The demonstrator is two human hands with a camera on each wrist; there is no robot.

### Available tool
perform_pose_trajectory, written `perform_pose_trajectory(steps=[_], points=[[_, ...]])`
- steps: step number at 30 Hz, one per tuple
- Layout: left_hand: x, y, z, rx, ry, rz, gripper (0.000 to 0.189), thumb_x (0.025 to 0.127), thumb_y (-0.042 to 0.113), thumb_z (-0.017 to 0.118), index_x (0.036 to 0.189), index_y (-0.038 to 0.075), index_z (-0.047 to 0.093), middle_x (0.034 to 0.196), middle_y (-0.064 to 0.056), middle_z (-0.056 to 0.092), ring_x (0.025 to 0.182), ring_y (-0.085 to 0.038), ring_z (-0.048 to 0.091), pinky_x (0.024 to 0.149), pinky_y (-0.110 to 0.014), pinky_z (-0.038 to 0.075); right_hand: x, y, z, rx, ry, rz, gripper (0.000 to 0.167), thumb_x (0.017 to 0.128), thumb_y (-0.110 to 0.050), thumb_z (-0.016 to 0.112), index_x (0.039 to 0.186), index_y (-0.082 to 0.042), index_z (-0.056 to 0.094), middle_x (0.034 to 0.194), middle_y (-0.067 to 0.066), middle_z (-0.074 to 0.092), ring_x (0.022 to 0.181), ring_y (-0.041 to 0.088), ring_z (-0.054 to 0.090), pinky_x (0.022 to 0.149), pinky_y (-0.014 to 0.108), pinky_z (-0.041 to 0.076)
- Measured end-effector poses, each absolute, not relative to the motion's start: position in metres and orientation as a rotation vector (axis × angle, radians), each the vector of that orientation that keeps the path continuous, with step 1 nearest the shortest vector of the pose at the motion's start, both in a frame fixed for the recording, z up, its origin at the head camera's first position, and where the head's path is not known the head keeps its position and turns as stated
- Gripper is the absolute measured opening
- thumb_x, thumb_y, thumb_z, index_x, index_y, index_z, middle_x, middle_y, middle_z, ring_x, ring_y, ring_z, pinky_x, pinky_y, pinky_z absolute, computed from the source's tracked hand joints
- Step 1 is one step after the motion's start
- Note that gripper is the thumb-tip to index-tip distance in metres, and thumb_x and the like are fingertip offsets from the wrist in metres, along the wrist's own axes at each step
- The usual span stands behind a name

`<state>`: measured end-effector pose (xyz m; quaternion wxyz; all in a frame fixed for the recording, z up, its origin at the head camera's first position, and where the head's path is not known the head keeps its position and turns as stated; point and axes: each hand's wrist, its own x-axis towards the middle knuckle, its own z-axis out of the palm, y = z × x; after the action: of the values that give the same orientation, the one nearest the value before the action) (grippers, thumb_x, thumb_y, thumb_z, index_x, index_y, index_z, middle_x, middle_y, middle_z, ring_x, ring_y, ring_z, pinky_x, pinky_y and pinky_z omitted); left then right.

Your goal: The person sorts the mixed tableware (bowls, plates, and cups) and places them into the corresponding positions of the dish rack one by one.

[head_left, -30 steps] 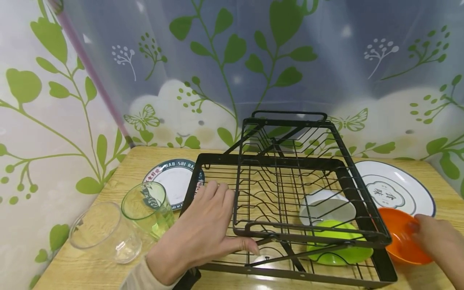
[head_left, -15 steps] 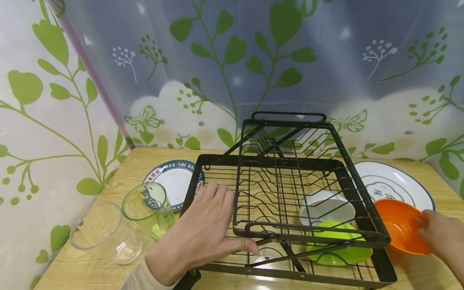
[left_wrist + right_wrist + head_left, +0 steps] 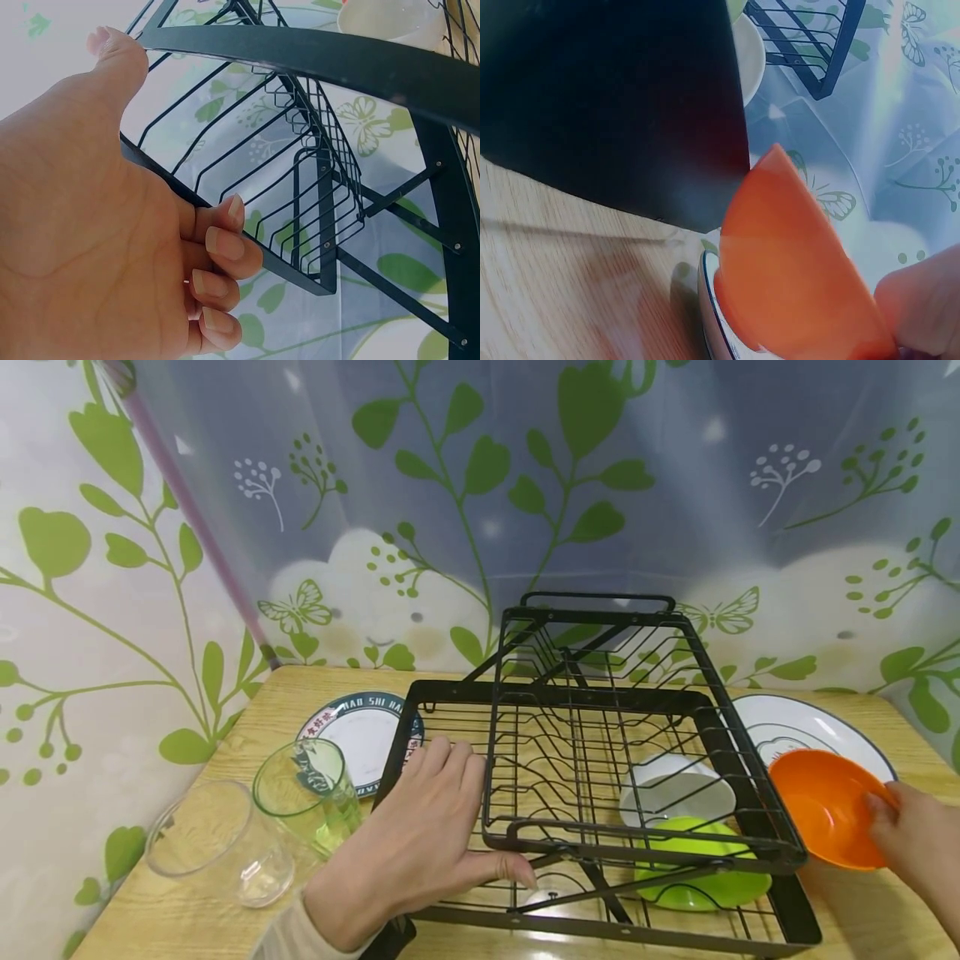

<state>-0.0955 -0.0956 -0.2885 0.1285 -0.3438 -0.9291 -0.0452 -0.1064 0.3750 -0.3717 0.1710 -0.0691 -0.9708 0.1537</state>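
Observation:
At the right, my right hand [image 3: 918, 843] pinches the rim of an orange bowl [image 3: 813, 814], its inside tilted toward the head camera. The bowl is raised beside the right wall of a black two-tier dish rack [image 3: 797, 902] and overlaps a large white plate [image 3: 810, 722] behind it. My left hand [image 3: 408, 835] holds the left edge of the rack's upper tier; the left wrist view shows curled fingers [image 3: 217, 244] at the rail. Inside the lower tier, a white bowl [image 3: 675, 785] and a lime green bowl [image 3: 701, 885] lean at its right end.
Left of the rack stand a clear glass [image 3: 258, 868] and a green glass [image 3: 341, 810], with a green-rimmed plate [image 3: 363, 739] behind them. A printed curtain [image 3: 450, 460] hangs right behind the wooden table [image 3: 150, 910].
My right hand has lifted the orange bowl upward along the rack's right side, so it now covers more of the large plate. My left hand keeps its place on the rack.

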Motion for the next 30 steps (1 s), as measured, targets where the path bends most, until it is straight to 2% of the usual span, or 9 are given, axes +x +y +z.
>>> perform_pose_trajectory(steps=[4, 7, 10, 15, 19, 22, 24, 26, 30], points=[[-0.095, -0.095, -0.288, -1.0, -2.71, -0.124, 0.077, 0.075, 0.086, 0.037, 0.088, 0.011, 0.044, 0.08, 0.002, 0.034, 0.078, -0.018, 0.032, 0.073, -0.03, 0.032, -0.105, 0.368, -0.368, -0.217, -2.719, 0.577, 0.018, 0.093, 0.002, 0.041, 0.08, 0.014, 0.047, 0.05, 0.017, 0.051, 0.034, 0.013, 0.045, 0.037, 0.028, 0.037], [-0.095, -0.095, -0.288, -0.999, -2.709, -0.119, 0.076, 0.075, 0.086, 0.037, 0.087, 0.011, 0.043, 0.08, 0.002, 0.034, 0.078, -0.018, 0.031, 0.072, -0.029, 0.031, -0.103, 0.361, -0.366, -0.215, -2.624, 0.708, 0.018, 0.094, 0.004, 0.039, 0.092, 0.021, 0.046, 0.059, 0.032, 0.052, 0.034, -0.005, 0.041, 0.033, 0.02, 0.037], [-0.096, -0.096, -0.288, -1.003, -2.696, -0.127, 0.077, 0.075, 0.086, 0.035, 0.087, 0.011, 0.042, 0.08, 0.002, 0.034, 0.078, -0.018, 0.031, 0.073, -0.03, 0.03, -0.105, 0.355, -0.366, -0.233, -2.496, 0.783, 0.02, 0.095, 0.004, 0.041, 0.1, 0.022, 0.047, 0.071, 0.043, 0.05, 0.044, -0.022, 0.031, 0.033, 0.012, 0.034], [-0.096, -0.096, -0.289, -1.007, -2.68, -0.131, 0.078, 0.075, 0.087, 0.032, 0.087, 0.01, 0.042, 0.081, 0.001, 0.034, 0.08, -0.019, 0.032, 0.075, -0.032, 0.031, -0.106, 0.345, -0.365, -0.25, -2.404, 0.803, 0.02, 0.095, 0.003, 0.042, 0.107, 0.019, 0.049, 0.075, 0.042, 0.049, 0.04, -0.018, 0.031, 0.031, 0.012, 0.03], [-0.095, -0.095, -0.289, -1.005, -2.684, -0.124, 0.077, 0.074, 0.086, 0.038, 0.087, 0.01, 0.042, 0.082, 0.001, 0.035, 0.081, -0.019, 0.032, 0.076, -0.032, 0.032, -0.105, 0.34, -0.363, -0.229, -2.403, 0.849, 0.022, 0.094, 0.003, 0.042, 0.107, 0.02, 0.049, 0.073, 0.04, 0.051, 0.035, -0.012, 0.035, 0.031, 0.014, 0.032], [-0.095, -0.095, -0.289, -1.001, -2.69, -0.122, 0.076, 0.074, 0.085, 0.043, 0.088, 0.01, 0.043, 0.082, 0.001, 0.035, 0.081, -0.019, 0.033, 0.077, -0.032, 0.033, -0.105, 0.337, -0.361, -0.223, -2.375, 0.924, 0.02, 0.092, 0.005, 0.044, 0.103, 0.02, 0.05, 0.059, 0.012, 0.055, 0.037, -0.013, 0.04, 0.032, 0.014, 0.035], [-0.095, -0.095, -0.289, -0.999, -2.692, -0.124, 0.076, 0.073, 0.085, 0.044, 0.088, 0.01, 0.043, 0.082, 0.001, 0.035, 0.081, -0.019, 0.032, 0.076, -0.032, 0.033, -0.106, 0.335, -0.36, -0.229, -2.343, 0.962, 0.016, 0.09, 0.007, 0.047, 0.099, 0.019, 0.051, 0.059, -0.013, 0.051, 0.039, -0.013, 0.042, 0.032, 0.013, 0.036], [-0.095, -0.095, -0.289, -0.999, -2.691, -0.124, 0.076, 0.073, 0.085, 0.044, 0.088, 0.01, 0.043, 0.082, 0.001, 0.035, 0.081, -0.019, 0.032, 0.076, -0.032, 0.032, -0.107, 0.332, -0.36, -0.221, -2.299, 0.995, 0.01, 0.088, 0.009, 0.049, 0.094, 0.018, 0.05, 0.064, -0.03, 0.043, 0.041, -0.014, 0.043, 0.033, 0.012, 0.037], [-0.095, -0.095, -0.288, -0.997, -2.693, -0.124, 0.075, 0.073, 0.084, 0.046, 0.088, 0.01, 0.043, 0.082, 0.001, 0.035, 0.081, -0.019, 0.032, 0.076, -0.031, 0.032, -0.107, 0.33, -0.36, -0.147, -2.214, 0.962, 0.004, 0.085, 0.014, 0.05, 0.087, 0.016, 0.048, 0.07, -0.036, 0.04, 0.046, -0.019, 0.042, 0.034, 0.009, 0.035]])
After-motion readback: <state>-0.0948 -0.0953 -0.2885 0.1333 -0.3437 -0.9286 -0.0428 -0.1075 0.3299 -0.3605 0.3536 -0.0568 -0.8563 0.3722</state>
